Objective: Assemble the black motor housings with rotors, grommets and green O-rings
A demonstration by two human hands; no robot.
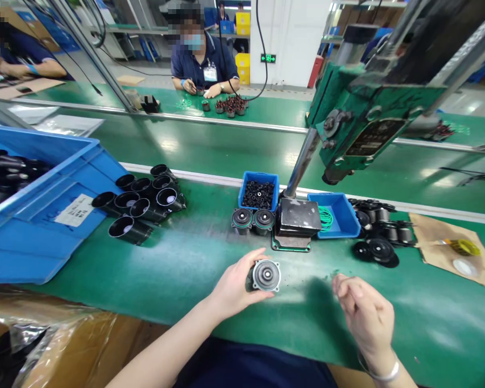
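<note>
My left hand (pixel 236 283) is wrapped round a round motor part (pixel 267 275) with a silver flange, a dark ringed top and a small bright centre. To the right, my right hand (pixel 366 315) hovers over the green table, its fingers curled together; what they hold, if anything, is too small to make out. Beyond the held part, two similar round parts with green rings (pixel 242 217) stand beside a black metal block (pixel 299 216). Behind them sits a small blue bin of black rings (pixel 259 195). Green rings (pixel 325 218) lie in another blue bin (pixel 341 215).
A green press (pixel 372 118) on a steel column overhangs the right side. Black cylinders (pixel 129 229) and a large blue crate (pixel 40 231) are at left. Dark rotor parts (pixel 382 250) and cardboard with a yellow roll (pixel 464 247) lie at right. A person (pixel 202 59) works opposite.
</note>
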